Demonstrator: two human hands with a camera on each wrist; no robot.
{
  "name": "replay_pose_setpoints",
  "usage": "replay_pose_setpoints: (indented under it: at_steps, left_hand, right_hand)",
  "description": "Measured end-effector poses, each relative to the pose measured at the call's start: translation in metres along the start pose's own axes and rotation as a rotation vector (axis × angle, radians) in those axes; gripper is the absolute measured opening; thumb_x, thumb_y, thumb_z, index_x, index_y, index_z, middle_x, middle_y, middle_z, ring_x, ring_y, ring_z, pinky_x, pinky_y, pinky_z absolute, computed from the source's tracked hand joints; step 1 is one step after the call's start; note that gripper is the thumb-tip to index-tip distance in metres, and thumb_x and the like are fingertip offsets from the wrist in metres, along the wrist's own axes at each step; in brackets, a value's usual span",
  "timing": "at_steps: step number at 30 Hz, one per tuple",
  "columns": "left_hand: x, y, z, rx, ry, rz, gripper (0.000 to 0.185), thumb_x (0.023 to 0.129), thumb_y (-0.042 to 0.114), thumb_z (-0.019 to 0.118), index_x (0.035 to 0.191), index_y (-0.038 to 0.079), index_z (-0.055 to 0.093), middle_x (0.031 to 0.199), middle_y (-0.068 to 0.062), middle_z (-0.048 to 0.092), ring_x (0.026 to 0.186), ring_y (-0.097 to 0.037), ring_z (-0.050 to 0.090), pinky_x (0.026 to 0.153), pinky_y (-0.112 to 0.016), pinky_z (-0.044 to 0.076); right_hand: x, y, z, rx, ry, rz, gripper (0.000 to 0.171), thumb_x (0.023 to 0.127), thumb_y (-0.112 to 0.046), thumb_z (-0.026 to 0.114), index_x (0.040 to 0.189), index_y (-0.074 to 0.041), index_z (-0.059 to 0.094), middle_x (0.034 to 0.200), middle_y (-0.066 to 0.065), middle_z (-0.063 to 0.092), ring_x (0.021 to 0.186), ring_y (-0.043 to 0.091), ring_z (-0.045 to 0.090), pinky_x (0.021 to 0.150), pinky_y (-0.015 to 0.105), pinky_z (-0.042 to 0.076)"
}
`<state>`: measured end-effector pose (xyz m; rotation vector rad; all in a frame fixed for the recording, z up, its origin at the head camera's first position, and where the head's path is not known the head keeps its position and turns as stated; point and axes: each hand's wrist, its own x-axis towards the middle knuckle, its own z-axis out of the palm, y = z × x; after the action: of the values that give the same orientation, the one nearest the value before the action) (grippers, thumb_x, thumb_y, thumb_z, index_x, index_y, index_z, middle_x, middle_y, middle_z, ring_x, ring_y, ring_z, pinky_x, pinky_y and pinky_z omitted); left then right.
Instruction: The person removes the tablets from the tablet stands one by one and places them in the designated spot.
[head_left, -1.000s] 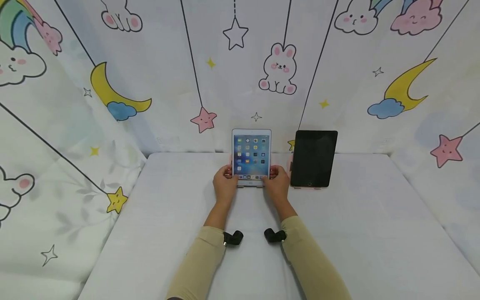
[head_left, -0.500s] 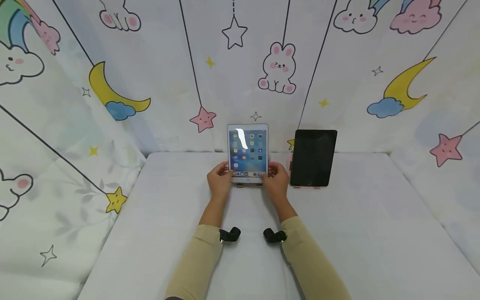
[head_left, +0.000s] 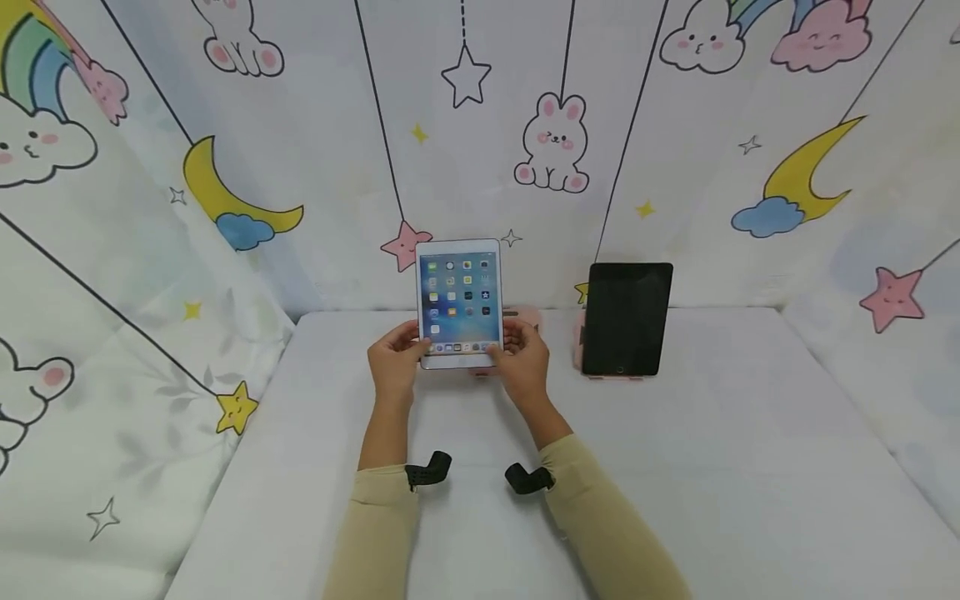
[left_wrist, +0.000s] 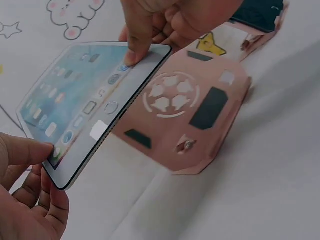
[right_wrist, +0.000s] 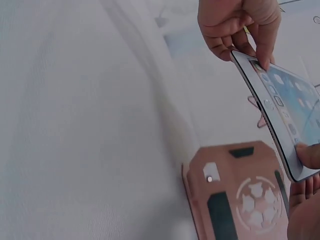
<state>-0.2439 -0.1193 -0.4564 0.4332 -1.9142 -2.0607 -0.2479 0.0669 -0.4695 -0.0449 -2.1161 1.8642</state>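
Glossy glass tablet (head_left: 459, 302), matt pink plastic stand (left_wrist: 190, 117)

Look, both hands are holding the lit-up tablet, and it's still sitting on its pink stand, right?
Not quite. Both hands, the left hand and the right hand, do hold the lit tablet by its bottom corners, but it is off its stand. The left wrist view shows the pink stand lying bare on the table with the tablet held clear of it.

The lit tablet (head_left: 459, 302) is held above the table (head_left: 675, 467), with the left hand (head_left: 392, 364) at its lower left corner and the right hand (head_left: 522, 364) at its lower right. The stand (head_left: 522, 316) sits just behind and right of the lit tablet; the dark tablet (head_left: 627, 318) stands farther right.
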Motion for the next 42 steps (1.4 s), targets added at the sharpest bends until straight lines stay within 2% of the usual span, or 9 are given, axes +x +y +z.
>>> replay_pose_setpoints:
  at_steps: [5,9,16,19,24,30,33,38,42]
  left_hand:
    - [0.003,0.011,-0.034,0.048,0.049,-0.009,0.038,0.085,-0.005,0.077,0.121,0.004,0.075,0.114,-0.015,0.072,0.096,-0.014,0.064,0.077,-0.011,0.056]
    - [0.005,0.016,-0.057,0.086,0.083,-0.047,0.039,0.085,-0.006,0.076,0.122,0.004,0.074,0.116,-0.014,0.073,0.097,-0.011,0.068,0.080,-0.012,0.057]
    - [0.009,0.017,-0.083,0.145,0.118,-0.108,0.040,0.084,-0.009,0.074,0.123,0.001,0.073,0.120,-0.017,0.073,0.092,-0.006,0.068,0.076,-0.009,0.054]
    - [0.012,0.010,-0.087,0.182,0.126,-0.124,0.041,0.084,-0.009,0.075,0.123,0.001,0.073,0.118,-0.016,0.074,0.090,-0.005,0.067,0.073,-0.007,0.053]
    - [0.017,-0.008,-0.087,0.233,0.118,-0.171,0.043,0.082,-0.008,0.076,0.124,0.003,0.073,0.110,-0.013,0.076,0.092,-0.009,0.067,0.067,-0.007,0.052]
    - [0.021,-0.025,-0.085,0.267,0.101,-0.192,0.043,0.082,-0.009,0.075,0.124,0.002,0.072,0.116,-0.019,0.074,0.098,-0.017,0.067,0.066,-0.007,0.050]
    - [0.021,-0.029,-0.085,0.276,0.091,-0.210,0.043,0.083,-0.008,0.074,0.125,0.003,0.071,0.120,-0.021,0.073,0.103,-0.021,0.068,0.077,-0.014,0.053]
    - [0.021,-0.033,-0.084,0.299,0.079,-0.235,0.043,0.085,-0.006,0.072,0.127,0.003,0.070,0.124,-0.023,0.071,0.115,-0.030,0.067,0.100,-0.039,0.054]
    - [0.020,-0.033,-0.084,0.329,0.078,-0.224,0.042,0.085,-0.004,0.073,0.127,0.001,0.069,0.124,-0.024,0.071,0.117,-0.034,0.068,0.105,-0.045,0.053]
  right_hand:
    - [-0.012,-0.006,0.025,0.033,-0.068,0.002,0.048,0.082,0.006,0.079,0.127,-0.003,0.065,0.108,0.011,0.064,0.095,0.019,0.059,0.086,0.021,0.056]
    - [-0.021,-0.009,0.043,0.040,-0.111,0.027,0.048,0.083,0.003,0.080,0.128,-0.003,0.067,0.108,0.010,0.066,0.096,0.018,0.061,0.089,0.023,0.058]
    - [-0.032,-0.008,0.067,0.081,-0.161,0.118,0.049,0.080,0.003,0.082,0.128,-0.001,0.069,0.109,0.017,0.069,0.095,0.022,0.064,0.082,0.021,0.059]
    - [-0.036,-0.005,0.074,0.036,-0.153,0.168,0.047,0.079,0.002,0.083,0.124,0.000,0.071,0.107,0.016,0.070,0.092,0.020,0.064,0.079,0.021,0.059]
    - [-0.041,0.003,0.080,-0.110,-0.125,0.230,0.043,0.077,-0.001,0.086,0.118,0.002,0.072,0.101,0.010,0.070,0.090,0.016,0.062,0.079,0.024,0.057]
    - [-0.043,0.009,0.080,-0.185,-0.118,0.265,0.043,0.073,-0.001,0.087,0.114,0.005,0.074,0.098,0.012,0.071,0.091,0.019,0.063,0.080,0.028,0.057]
    - [-0.043,0.011,0.080,-0.205,-0.117,0.277,0.041,0.071,-0.003,0.088,0.110,0.005,0.075,0.094,0.012,0.072,0.088,0.018,0.062,0.078,0.028,0.055]
    - [-0.043,0.014,0.080,-0.242,-0.120,0.299,0.042,0.069,-0.004,0.089,0.107,0.005,0.076,0.088,0.011,0.072,0.084,0.017,0.060,0.071,0.024,0.051]
    - [-0.043,0.017,0.082,-0.248,-0.130,0.308,0.042,0.069,-0.003,0.088,0.108,0.005,0.076,0.087,0.011,0.071,0.083,0.017,0.060,0.070,0.024,0.050]
